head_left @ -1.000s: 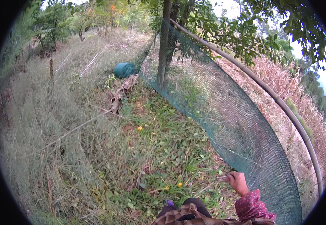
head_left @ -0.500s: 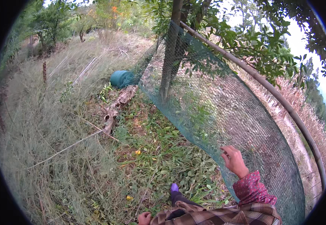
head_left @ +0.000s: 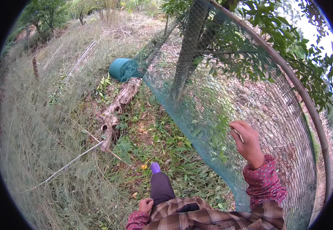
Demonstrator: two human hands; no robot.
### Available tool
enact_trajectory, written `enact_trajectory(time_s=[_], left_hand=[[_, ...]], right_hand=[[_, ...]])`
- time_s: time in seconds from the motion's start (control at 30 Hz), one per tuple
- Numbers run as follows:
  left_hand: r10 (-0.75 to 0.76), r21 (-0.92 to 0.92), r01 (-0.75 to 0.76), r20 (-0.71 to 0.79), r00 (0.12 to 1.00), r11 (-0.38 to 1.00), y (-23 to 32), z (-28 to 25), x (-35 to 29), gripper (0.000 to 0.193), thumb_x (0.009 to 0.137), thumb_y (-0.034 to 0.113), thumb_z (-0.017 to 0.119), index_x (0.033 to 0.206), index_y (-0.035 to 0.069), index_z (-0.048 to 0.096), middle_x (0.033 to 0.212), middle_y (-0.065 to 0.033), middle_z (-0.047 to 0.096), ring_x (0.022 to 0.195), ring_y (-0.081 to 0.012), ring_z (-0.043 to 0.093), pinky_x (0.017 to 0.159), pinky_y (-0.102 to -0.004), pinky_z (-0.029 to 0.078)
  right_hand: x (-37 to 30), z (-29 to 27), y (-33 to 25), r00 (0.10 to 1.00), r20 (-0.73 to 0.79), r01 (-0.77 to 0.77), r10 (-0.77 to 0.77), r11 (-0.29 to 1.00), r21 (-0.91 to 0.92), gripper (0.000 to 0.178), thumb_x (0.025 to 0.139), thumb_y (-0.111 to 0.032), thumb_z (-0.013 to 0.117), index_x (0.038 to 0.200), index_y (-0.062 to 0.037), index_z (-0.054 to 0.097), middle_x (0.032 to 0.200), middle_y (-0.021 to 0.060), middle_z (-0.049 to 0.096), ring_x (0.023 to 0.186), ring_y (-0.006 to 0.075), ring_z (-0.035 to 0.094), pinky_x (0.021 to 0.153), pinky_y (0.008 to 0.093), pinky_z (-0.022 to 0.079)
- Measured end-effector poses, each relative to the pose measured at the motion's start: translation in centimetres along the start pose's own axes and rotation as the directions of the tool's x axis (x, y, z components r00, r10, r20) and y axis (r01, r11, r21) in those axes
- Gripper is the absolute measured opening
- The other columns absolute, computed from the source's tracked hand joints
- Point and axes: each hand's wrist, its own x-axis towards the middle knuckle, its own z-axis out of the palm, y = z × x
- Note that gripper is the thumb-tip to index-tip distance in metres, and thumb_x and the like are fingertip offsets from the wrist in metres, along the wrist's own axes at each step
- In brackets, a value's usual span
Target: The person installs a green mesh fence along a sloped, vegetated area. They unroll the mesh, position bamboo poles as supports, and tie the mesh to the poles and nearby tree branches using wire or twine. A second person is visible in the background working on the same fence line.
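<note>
My right hand (head_left: 247, 142) is raised in front of the green mesh netting (head_left: 197, 140), its fingers bent toward the thumb. A small pale bit shows between them, too small to name. Low by my waist, my left hand (head_left: 146, 206) is curled closed, and whatever it may hold is hidden. The netting hangs as a slanting sheet from a long wooden pole (head_left: 285, 67) and runs back to a thick green roll of netting (head_left: 122, 69) on the ground.
A weathered log (head_left: 116, 109) lies just below the roll. Tree trunks (head_left: 189, 48) rise behind the netting, with leafy branches (head_left: 281, 34) at upper right. A thin stick (head_left: 72, 163) crosses the dry grass (head_left: 51, 126) on the left. My purple-shod foot (head_left: 155, 168) stands among cut leaves.
My foot has come forward and the view has tilted down, closer to the roll and log. My right hand is higher along the netting; more of my left forearm shows.
</note>
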Motion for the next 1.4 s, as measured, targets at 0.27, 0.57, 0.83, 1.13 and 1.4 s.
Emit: enact_trajectory(time_s=[0.27, 0.57, 0.83, 1.13, 1.4], left_hand=[[0.191, 0.044, -0.19, -0.012, 0.982, 0.981, 11.4, -11.1, 27.0, 0.016, 0.077, 0.013, 0.064, 0.087, 0.003, 0.069, 0.073, -0.0117, 0.068, 0.066, -0.019, 0.066, 0.065, -0.0315, 0.052], [0.434, -0.031, -0.433, 0.058, 0.899, 0.901, 32.4, -22.9, 46.7, 0.015, 0.076, 0.008, 0.063, 0.086, -0.001, 0.068, 0.066, -0.0104, 0.065, 0.061, -0.0138, 0.063, 0.059, -0.0274, 0.05], [0.754, -0.158, -0.737, 0.138, 0.642, 0.657, 58.2, -26.6, 64.2, 0.016, 0.08, 0.004, 0.061, 0.094, -0.003, 0.066, 0.076, -0.0066, 0.066, 0.067, -0.01, 0.061, 0.062, -0.0248, 0.05], [0.929, -0.219, -0.942, 0.324, 0.177, 0.256, 84.6, -23.9, 68.6, 0.016, 0.084, 0.005, 0.06, 0.098, -0.001, 0.065, 0.076, -0.0039, 0.065, 0.066, -0.0086, 0.057, 0.061, -0.0227, 0.047], [0.97, -0.468, -0.88, 0.163, -0.179, -0.084, 105.0, -13.9, 68.2, 0.017, 0.082, 0.007, 0.061, 0.096, -0.001, 0.066, 0.082, -0.0119, 0.068, 0.07, -0.0161, 0.065, 0.066, -0.0272, 0.051]], right_hand=[[21.3, 12.7, 5.4, 0.987, -0.15, -0.091, 0.063, 0.978, -0.188, 0.021, 0.076, 0.003, 0.062, 0.097, 0.0011, 0.061, 0.096, 0.0149, 0.062, 0.084, 0.0305, 0.062, 0.071, 0.0342, 0.05], [39.0, 16.7, 8.5, 0.97, -0.237, -0.011, -0.051, 0.967, -0.253, 0.019, 0.077, 0.001, 0.063, 0.095, 0.0016, 0.061, 0.093, 0.016, 0.062, 0.083, 0.0318, 0.061, 0.071, 0.036, 0.05], [49.7, 16.5, 13.5, 0.874, -0.464, -0.094, -0.142, 0.888, -0.45, 0.016, 0.077, 0.0, 0.064, 0.093, 0.0012, 0.061, 0.088, 0.0159, 0.062, 0.079, 0.0323, 0.061, 0.067, 0.0365, 0.05], [59.7, 12.5, 17.9, 0.79, -0.586, -0.304, -0.183, 0.712, -0.633, 0.023, 0.079, -0.001, 0.064, 0.101, 0.0017, 0.06, 0.083, 0.0161, 0.06, 0.07, 0.0317, 0.06, 0.061, 0.0369, 0.047], [64.7, 10.5, 22.7, 0.838, -0.543, -0.436, -0.052, 0.534, -0.724, 0.023, 0.078, -0.004, 0.064, 0.101, 0.0003, 0.059, 0.083, 0.015, 0.059, 0.07, 0.0317, 0.06, 0.061, 0.038, 0.047]])
